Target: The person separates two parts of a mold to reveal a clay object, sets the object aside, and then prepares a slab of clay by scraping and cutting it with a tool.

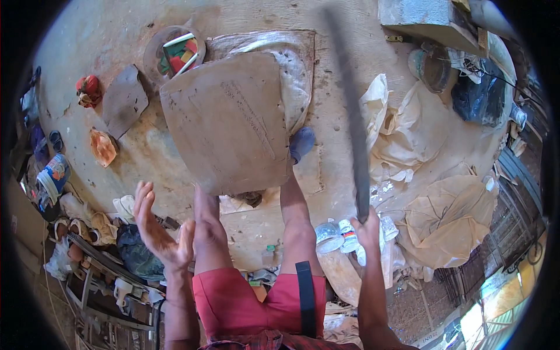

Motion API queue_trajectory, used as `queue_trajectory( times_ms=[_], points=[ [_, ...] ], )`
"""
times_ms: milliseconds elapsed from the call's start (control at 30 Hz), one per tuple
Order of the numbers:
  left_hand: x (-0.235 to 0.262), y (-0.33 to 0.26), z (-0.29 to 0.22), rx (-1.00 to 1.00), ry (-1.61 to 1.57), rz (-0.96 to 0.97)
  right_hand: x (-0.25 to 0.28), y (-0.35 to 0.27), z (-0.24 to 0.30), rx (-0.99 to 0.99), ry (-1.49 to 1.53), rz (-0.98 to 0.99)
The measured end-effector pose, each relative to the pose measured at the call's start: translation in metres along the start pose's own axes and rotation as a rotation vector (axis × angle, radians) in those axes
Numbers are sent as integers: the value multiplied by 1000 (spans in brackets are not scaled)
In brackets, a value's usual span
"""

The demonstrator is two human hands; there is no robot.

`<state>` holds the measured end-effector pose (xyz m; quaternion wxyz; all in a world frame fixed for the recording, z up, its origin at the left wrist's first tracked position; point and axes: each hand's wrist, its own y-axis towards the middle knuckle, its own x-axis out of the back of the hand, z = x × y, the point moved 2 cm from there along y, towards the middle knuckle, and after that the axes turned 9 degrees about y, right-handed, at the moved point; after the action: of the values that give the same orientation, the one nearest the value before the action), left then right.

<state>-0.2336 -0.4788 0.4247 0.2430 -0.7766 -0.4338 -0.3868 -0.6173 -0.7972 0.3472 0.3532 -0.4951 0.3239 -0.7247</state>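
Note:
My right hand (368,226) grips the handle of a long dark blade (352,111) that reaches up and away over the ground. My left hand (156,224) is raised with fingers spread and holds nothing. In front of my legs a large brown sheet of cardboard (227,119) lies tilted over a pale sack (294,64); my knees and red shorts (256,297) sit just below it, and a blue shoe (302,143) shows at its right edge.
A round basin (156,55) with coloured items stands at the upper left, beside a flat brown piece (124,99). Crumpled pale sacks (431,216) are heaped on the right. Plastic bottles (338,234) lie near my right hand. Clutter and bags (137,254) fill the lower left.

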Motion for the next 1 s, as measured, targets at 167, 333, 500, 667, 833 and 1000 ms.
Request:
queue_trajectory(
  times_ms=[167,333,500,667,833,1000],
  points=[
    [-39,-58,32,474,-248,66,-95,91,146,237,569,-203],
    [-53,-58,24,547,-323,192,-152,238,207,-12,777,-484],
    [-39,-35,53,597,-369,260,-187,255,226,-111,644,-138],
    [-23,8,82,637,-419,308,-179,143,130,53,890,-518],
    [-24,46,100,655,-559,410,-279,-6,110,-490,1259,-543],
    [-34,53,93,490,-497,601,-342,-6,159,-385,1434,-793]
  ],
)
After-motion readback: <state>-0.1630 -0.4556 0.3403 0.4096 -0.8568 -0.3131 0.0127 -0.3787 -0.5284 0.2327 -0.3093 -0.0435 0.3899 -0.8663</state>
